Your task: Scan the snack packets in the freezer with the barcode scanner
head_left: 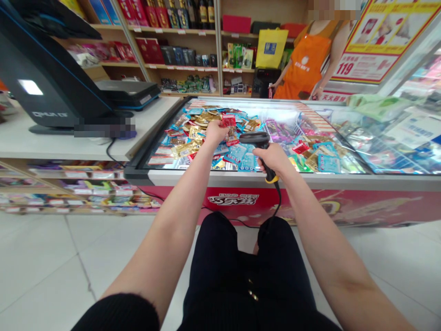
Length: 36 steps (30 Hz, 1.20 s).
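My left hand (215, 132) is closed round a small red packet (228, 121), held up over the glass lid of a chest freezer (241, 181). My right hand (272, 158) grips the handle of a black barcode scanner (255, 139), whose head points left toward the packet. The scanner's black cable (279, 202) hangs down in front of the freezer. Under the glass lie several wrapped ice creams in blue, gold and red.
A white counter (41, 142) on the left carries a black till screen (44, 78) and a flat black device (129, 93). Shelves of goods (182, 55) stand behind. A person in an orange apron (306, 64) stands beyond the freezer. My legs in black (237, 276) are below.
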### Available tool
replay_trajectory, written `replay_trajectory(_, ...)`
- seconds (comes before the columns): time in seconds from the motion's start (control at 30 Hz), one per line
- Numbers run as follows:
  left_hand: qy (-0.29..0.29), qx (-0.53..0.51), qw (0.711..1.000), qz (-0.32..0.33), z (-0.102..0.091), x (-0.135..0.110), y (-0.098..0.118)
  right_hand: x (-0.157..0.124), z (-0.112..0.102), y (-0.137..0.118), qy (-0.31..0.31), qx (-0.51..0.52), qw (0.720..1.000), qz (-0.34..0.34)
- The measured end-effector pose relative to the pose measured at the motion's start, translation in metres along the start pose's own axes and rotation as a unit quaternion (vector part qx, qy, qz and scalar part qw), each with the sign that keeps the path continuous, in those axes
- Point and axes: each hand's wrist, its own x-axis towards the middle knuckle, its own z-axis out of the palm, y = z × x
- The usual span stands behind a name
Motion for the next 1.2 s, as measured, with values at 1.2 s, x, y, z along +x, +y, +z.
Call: replay_trajectory(1.2, -0.325, 0.218, 0.866, 0.31, 0.28, -0.035, 0.179, -0.014, -0.183, 0.139, 0.367, 0.284, 0.88, 0.106)
